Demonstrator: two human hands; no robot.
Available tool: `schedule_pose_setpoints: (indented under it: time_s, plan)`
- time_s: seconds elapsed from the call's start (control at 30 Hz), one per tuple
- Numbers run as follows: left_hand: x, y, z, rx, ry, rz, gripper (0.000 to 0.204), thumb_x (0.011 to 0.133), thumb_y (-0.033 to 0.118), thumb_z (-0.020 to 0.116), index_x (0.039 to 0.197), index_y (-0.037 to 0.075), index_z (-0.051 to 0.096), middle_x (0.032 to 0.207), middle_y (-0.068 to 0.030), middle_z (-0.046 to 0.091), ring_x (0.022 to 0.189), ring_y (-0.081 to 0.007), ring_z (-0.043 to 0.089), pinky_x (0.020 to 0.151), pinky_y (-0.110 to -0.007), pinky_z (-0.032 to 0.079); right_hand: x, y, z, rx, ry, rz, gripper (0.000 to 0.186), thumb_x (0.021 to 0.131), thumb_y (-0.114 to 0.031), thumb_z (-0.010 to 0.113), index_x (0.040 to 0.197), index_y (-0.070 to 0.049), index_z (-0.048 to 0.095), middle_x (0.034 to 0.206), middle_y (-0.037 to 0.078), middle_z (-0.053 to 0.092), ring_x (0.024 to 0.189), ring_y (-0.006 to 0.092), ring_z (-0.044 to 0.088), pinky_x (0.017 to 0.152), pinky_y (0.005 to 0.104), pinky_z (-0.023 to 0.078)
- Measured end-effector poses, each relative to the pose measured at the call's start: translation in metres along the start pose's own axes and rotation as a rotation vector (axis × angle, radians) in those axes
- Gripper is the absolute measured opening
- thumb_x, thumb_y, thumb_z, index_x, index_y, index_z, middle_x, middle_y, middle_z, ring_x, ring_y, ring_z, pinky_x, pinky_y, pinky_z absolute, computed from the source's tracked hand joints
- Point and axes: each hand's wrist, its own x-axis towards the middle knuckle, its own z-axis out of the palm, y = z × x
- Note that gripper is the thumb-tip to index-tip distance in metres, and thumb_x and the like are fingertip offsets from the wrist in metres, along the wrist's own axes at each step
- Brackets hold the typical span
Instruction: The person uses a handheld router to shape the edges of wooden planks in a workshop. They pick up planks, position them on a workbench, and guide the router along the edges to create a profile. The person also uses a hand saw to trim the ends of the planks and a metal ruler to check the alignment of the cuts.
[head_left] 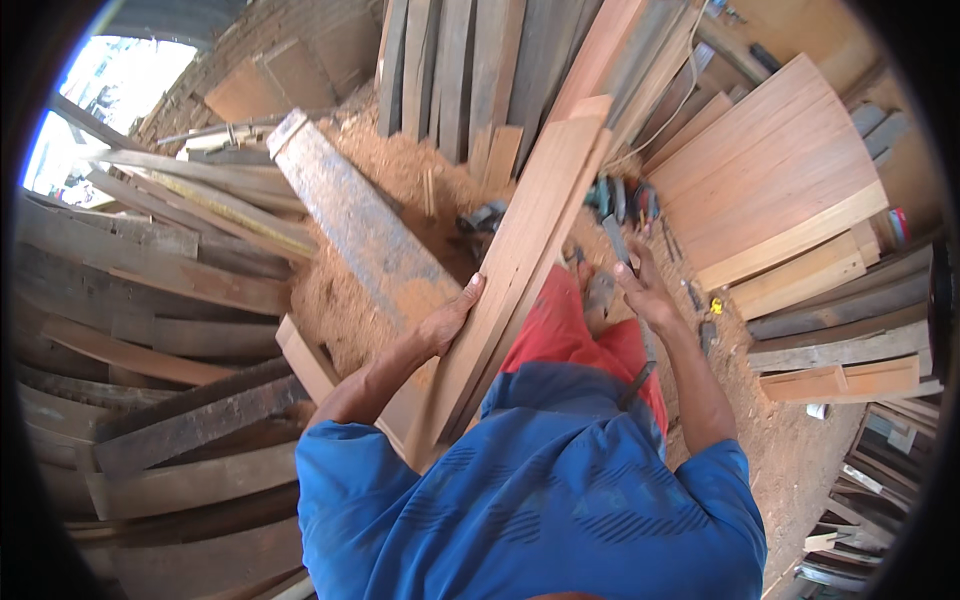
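A long, planed reddish-brown wooden plank (522,235) slants up and away in front of me, with a narrower strip or ledge along its right side. My left hand (457,314) is closed on the plank's left edge, the thumb lying toward its face. To the right, apart from the wood, my right hand (645,288) grips a flat grey tool (614,238) that looks like a chisel, its end pointing up. How the fingers wrap it is partly hidden. Beneath the plank runs a worn, dusty beam (365,220).
Sawdust (335,290) covers the ground. Stacked boards (170,330) fill the left side, and upright planks (470,75) stand ahead. Power tools (622,197) lie beyond my right hand. A wide wooden panel (770,170) leans at right, near a yellow tape measure (716,306).
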Motion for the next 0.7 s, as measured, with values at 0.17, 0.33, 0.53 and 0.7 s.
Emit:
schedule_pose_setpoints:
  time_s: [0.17, 0.33, 0.53, 0.7]
  plan:
    - [-0.013, -0.071, -0.02, -0.288, 0.154, -0.163, 0.078, 0.102, 0.067, 0.032, 0.144, 0.004, 0.05, 0.126, -0.0162, 0.067, 0.108, -0.0244, 0.069, 0.091, -0.04, 0.06, -0.009, 0.038, 0.042, -0.288, 0.012, -0.123, 0.046, 0.103, -0.033, 0.054, 0.142, -0.008, 0.052, 0.103, 0.018, 0.069, 0.093, 0.0373, 0.068, 0.087, 0.0441, 0.052]
    - [-0.034, -0.106, -0.033, -0.249, 0.345, -0.138, 0.065, 0.102, 0.058, 0.05, 0.138, 0.004, 0.054, 0.121, -0.0136, 0.069, 0.102, -0.0205, 0.07, 0.09, -0.04, 0.057, 0.01, -0.029, 0.043, -0.817, -0.215, -0.254, 0.044, 0.098, -0.03, 0.062, 0.138, -0.014, 0.061, 0.097, 0.017, 0.069, 0.09, 0.0358, 0.067, 0.079, 0.0494, 0.051]
    - [-0.045, -0.105, -0.037, -0.266, 0.42, -0.14, 0.064, 0.101, 0.056, 0.052, 0.137, 0.003, 0.055, 0.12, -0.0151, 0.069, 0.104, -0.0222, 0.07, 0.09, -0.039, 0.058, 0.026, -0.073, 0.059, -0.982, -0.458, -0.223, 0.043, 0.097, -0.031, 0.062, 0.138, -0.019, 0.062, 0.094, 0.014, 0.066, 0.091, 0.0346, 0.065, 0.08, 0.0486, 0.05]
    - [-0.052, -0.1, -0.041, -0.316, 0.4, -0.121, 0.06, 0.101, 0.056, 0.054, 0.134, 0.006, 0.058, 0.117, -0.0121, 0.071, 0.1, -0.0195, 0.07, 0.089, -0.038, 0.057, 0.027, -0.072, 0.071, -0.974, -0.544, -0.197, 0.043, 0.097, -0.032, 0.062, 0.138, -0.019, 0.061, 0.096, 0.013, 0.067, 0.095, 0.0338, 0.064, 0.084, 0.0475, 0.049]
